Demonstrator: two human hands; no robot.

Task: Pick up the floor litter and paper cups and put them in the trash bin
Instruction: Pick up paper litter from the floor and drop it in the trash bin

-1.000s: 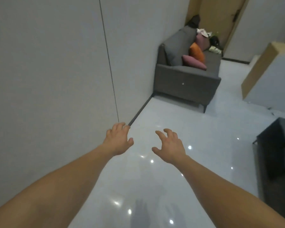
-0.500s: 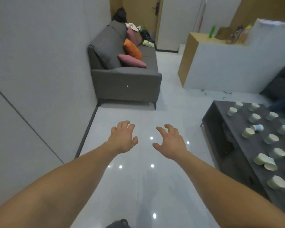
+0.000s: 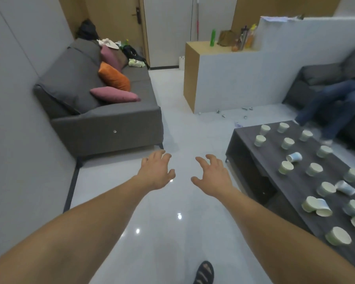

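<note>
Paper cups (image 3: pixel 287 168) now nearer, right of fingers (image 3: pixel 201 161)

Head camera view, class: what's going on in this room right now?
A person reaches both arms forward over the white floor; the left hand and right hand are open and hold nothing. Many paper cups, some standing, some tipped over, sit on the dark low table to the right. Small bits of litter lie on the floor by the white partition. No trash bin shows.

Head-worn camera faces forward and down across the floor (image 3: pixel 172 130) toward the sofa (image 3: pixel 103 124), edges seemingly warped
</note>
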